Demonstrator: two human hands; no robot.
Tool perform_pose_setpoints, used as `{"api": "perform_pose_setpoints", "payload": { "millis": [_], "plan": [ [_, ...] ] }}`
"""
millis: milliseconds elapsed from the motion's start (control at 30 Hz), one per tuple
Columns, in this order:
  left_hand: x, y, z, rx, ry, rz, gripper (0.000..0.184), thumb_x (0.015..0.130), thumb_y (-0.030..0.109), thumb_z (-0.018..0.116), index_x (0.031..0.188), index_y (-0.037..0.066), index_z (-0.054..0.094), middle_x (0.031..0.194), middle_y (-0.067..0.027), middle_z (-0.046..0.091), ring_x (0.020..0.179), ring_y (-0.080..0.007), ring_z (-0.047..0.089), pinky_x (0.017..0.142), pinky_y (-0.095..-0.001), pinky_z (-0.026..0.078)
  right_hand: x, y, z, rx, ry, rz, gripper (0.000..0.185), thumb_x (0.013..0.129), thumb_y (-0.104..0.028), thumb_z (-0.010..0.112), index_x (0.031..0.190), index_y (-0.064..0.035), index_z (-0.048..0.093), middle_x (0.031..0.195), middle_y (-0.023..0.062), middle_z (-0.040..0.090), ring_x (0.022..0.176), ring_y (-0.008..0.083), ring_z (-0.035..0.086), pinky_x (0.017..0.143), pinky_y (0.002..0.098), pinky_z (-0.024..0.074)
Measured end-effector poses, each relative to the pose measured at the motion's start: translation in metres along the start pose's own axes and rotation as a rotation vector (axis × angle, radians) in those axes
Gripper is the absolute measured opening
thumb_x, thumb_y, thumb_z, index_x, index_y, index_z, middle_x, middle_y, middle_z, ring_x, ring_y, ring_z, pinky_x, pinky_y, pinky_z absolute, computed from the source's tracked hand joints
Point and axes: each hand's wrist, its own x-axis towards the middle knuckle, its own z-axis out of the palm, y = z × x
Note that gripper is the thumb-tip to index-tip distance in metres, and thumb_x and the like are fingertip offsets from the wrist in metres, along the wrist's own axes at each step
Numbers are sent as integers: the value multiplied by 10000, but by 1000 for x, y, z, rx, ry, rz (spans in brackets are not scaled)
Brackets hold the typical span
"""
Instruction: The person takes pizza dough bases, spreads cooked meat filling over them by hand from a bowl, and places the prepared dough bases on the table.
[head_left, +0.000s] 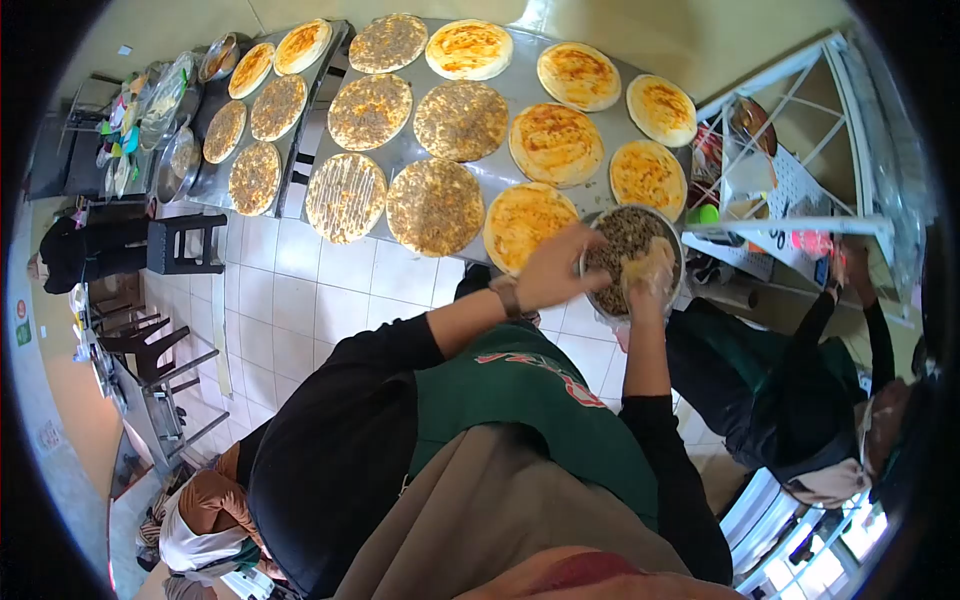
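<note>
Grip, right hand (648, 276): in a clear plastic glove, let down into the bowl (674, 223), fingers seeming drawn together in the brown crumble (622, 233); how much it holds, if anything, cannot be told. Grip, left hand (562, 268): ungloved, dark watch (508, 295) at the wrist, fingers blurred over the bowl's left side; whether it holds anything, or touches the rim, I cannot tell.

Bowl: one, round, at the near edge of the large desk (524, 72), toward the right; whether it rests on the desk or is held from beneath is hidden.

Flatbreads, large desk: eleven, in uneven rows. Five toward the left carry the brown crumble, among them the brown-covered bread (435, 207) at the near side and a drizzled bread (346, 197) striped in white. Six, mostly toward the right, show orange spread without a full brown layer, including the orange-spread bread (556, 145) at the middle.

Flatbreads, left desk (208, 188): five; three brown, two orange at the far end.

State of work, by my judgement: about half done, eight breads covered and eight with orange only; white striping plainly shows on one.
</note>
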Motion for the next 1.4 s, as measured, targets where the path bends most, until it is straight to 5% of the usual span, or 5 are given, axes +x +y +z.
{"api": "perform_pose_setpoints", "payload": {
  "millis": [167,300,900,1300,1400],
  "plan": [
    [-14,23,65,660,-45,146,612,775,545,608,1125,47,546,975,-131,566,919,-302,579,759,-437,420,-13,-20,4,-539,14,-549,546,855,-211,654,1319,-101,388,1083,98,560,939,211,583,749,323,512],
    [-2,17,77,835,-120,52,466,794,502,568,917,53,592,846,-137,623,852,-312,604,718,-465,418,-29,-26,0,580,8,248,697,817,-229,715,1392,-107,338,1192,116,534,934,229,580,739,347,511],
    [-8,15,68,545,-443,69,233,887,285,542,836,89,656,721,-133,647,701,-282,648,646,-407,496,-4,-21,-2,-1087,-172,-180,1013,658,-583,719,1468,-166,277,1510,267,157,1374,403,243,1103,441,280],
    [147,-211,-241,-701,696,-756,536,965,471,355,1249,34,484,1153,-105,590,746,-206,616,507,-302,404,52,82,13,-1264,-183,-227,545,790,-235,657,1297,-85,522,1444,251,286,1223,439,406,990,435,401],
    [185,-302,-288,-770,682,-806,760,921,635,311,1365,21,359,1272,-225,524,931,-349,611,754,-449,478,59,111,-3,-401,-135,-166,425,806,-134,606,1223,-62,565,1300,283,462,1124,422,503,933,442,428]
  ]
}}
